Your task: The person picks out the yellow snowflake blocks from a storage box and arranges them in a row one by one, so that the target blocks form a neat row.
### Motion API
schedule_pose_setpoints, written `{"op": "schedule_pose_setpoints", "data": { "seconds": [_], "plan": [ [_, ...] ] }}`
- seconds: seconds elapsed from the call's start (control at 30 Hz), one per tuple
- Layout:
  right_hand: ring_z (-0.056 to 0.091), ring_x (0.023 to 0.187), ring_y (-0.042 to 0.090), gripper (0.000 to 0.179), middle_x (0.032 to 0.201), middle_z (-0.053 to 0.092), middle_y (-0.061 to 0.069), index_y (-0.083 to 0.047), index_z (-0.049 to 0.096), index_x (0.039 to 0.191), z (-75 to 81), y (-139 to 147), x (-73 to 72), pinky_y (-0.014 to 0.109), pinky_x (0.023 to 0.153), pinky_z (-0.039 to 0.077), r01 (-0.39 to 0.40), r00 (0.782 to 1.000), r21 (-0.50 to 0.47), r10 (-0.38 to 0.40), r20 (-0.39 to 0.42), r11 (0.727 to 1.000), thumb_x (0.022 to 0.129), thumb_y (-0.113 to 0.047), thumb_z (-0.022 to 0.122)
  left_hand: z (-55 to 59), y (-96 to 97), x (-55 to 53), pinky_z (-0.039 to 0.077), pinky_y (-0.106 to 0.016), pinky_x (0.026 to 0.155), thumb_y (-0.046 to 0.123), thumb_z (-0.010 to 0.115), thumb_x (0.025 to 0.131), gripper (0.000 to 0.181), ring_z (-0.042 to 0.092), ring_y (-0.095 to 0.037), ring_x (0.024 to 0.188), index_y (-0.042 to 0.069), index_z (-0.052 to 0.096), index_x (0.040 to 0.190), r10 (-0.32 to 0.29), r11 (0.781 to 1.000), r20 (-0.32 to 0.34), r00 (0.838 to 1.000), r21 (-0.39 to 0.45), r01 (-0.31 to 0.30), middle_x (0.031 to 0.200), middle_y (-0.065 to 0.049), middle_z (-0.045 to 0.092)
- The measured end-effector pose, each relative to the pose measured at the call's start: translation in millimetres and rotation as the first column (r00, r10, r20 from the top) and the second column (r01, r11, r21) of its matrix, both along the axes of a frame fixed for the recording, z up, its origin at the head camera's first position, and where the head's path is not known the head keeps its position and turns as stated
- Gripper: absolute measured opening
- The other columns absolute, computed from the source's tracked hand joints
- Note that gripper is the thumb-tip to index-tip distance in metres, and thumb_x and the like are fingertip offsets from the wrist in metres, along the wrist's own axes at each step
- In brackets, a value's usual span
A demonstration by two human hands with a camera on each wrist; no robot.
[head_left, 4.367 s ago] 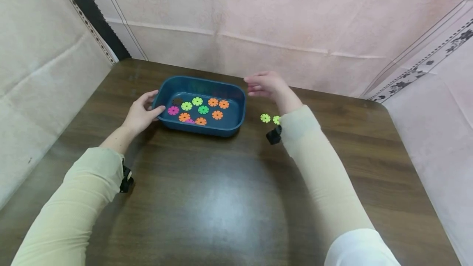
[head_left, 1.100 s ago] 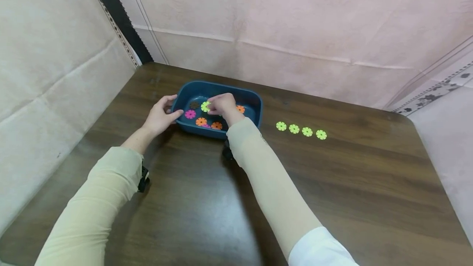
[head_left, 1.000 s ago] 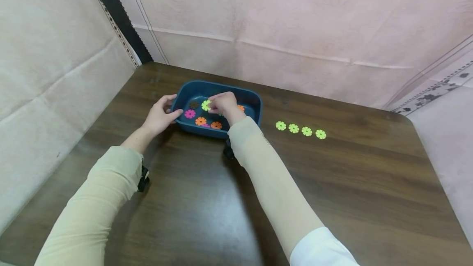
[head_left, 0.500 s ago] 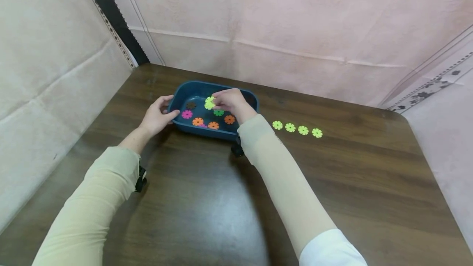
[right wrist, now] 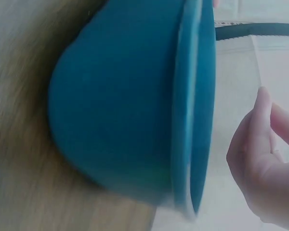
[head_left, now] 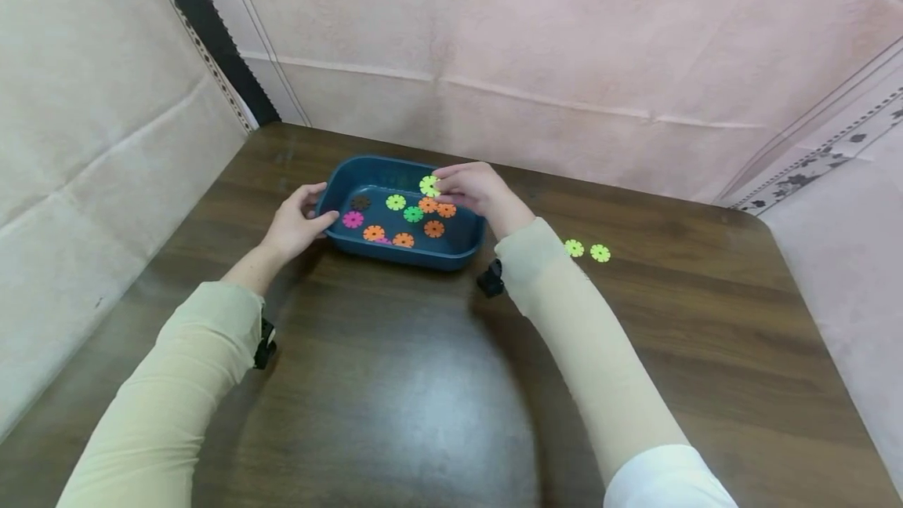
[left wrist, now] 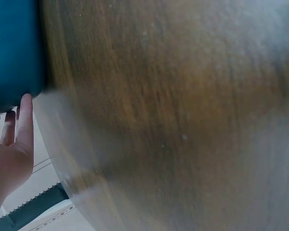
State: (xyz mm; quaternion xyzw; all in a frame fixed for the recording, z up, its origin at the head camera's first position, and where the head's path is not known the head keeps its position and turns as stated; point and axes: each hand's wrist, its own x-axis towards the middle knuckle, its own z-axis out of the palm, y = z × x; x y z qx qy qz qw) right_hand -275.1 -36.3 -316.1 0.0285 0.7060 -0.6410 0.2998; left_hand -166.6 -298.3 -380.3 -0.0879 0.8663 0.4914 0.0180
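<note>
My right hand (head_left: 474,188) pinches a yellow-green notched plastic disc (head_left: 429,186) above the right part of the blue tub (head_left: 444,261). In the right wrist view the right hand (right wrist: 262,159) shows beside the tub's rim (right wrist: 185,106), thumb and finger together. Several notched discs lie on the tub's floor: a yellow-green disc (head_left: 396,202), a green disc (head_left: 413,214), a pink disc (head_left: 353,219), a brown disc (head_left: 360,203) and several orange ones, such as an orange disc (head_left: 433,229). At the tub's left end my left hand (head_left: 292,222) holds its wall between thumb and fingers.
Two yellow-green discs show on the wooden table (head_left: 395,351) to the right, a right-hand disc (head_left: 600,253) and a neighbouring disc (head_left: 574,248); the right sleeve (head_left: 564,288) covers the spot beside them. Pale cloth (head_left: 522,45) hangs behind the table's far edge.
The right hand has come up from the tub's floor and moved right, with a yellow-green disc in its fingers. Earlier, the row on the table grew to several discs. The left hand stays at the tub.
</note>
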Motion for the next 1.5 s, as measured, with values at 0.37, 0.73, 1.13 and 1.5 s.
{"op": "schedule_pose_setpoints", "data": {
  "seconds": [0.37,0.73,1.13,1.5],
  "plan": [
    [0.063,0.072,0.011,0.043,0.102,0.061,0.009,0.005,0.049,0.132,8.4,57.1,-4.6,0.021,0.068,0.058,0.023,1.0,-0.054,-0.023,-0.006,0.998,0.089,0.004,0.055,-1.4,-2.5,3.3,0.049,-0.046,0.093,0.021,0.053,0.096,0.061,0.048,-0.034,0.114,0.01,0.024,0.148,0.02,1.0,0.01,1.0,-0.006,-0.02,0.136,-0.022,0.041],
    [0.064,0.076,0.01,0.046,0.099,0.055,0.002,0.007,0.04,0.135,9.4,138.6,-8.3,0.019,0.077,0.056,0.061,0.998,-0.114,-0.061,0.007,0.992,0.09,0.009,0.05,-2.2,-4.8,6.1,0.048,-0.047,0.093,0.022,0.052,0.096,0.062,0.048,-0.036,0.116,0.01,0.022,0.148,0.018,1.0,0.016,1.0,-0.018,-0.018,0.138,-0.023,0.04],
    [0.067,0.074,0.012,0.029,0.081,0.067,0.002,-0.009,0.068,0.08,-5.0,227.3,-14.2,0.022,0.073,0.057,0.119,0.987,-0.174,-0.099,0.123,0.977,0.092,0.009,0.047,1.3,-0.9,5.3,0.048,-0.045,0.094,0.025,0.054,0.095,0.064,0.048,-0.036,0.118,0.012,0.021,0.149,0.007,1.0,0.011,1.0,-0.013,-0.006,0.14,-0.022,0.039],
    [0.065,0.072,0.006,0.036,0.076,0.067,-0.003,-0.015,0.068,0.073,-39.5,284.9,-16.9,0.018,0.073,0.056,0.147,0.97,-0.03,-0.139,0.2,0.989,0.094,0.004,0.045,2.6,1.9,0.7,0.049,-0.045,0.09,0.024,0.051,0.096,0.062,0.049,-0.037,0.117,0.008,0.022,0.148,-0.027,0.999,-0.014,1.0,-0.029,0.026,0.136,-0.026,0.04]
  ]
}}
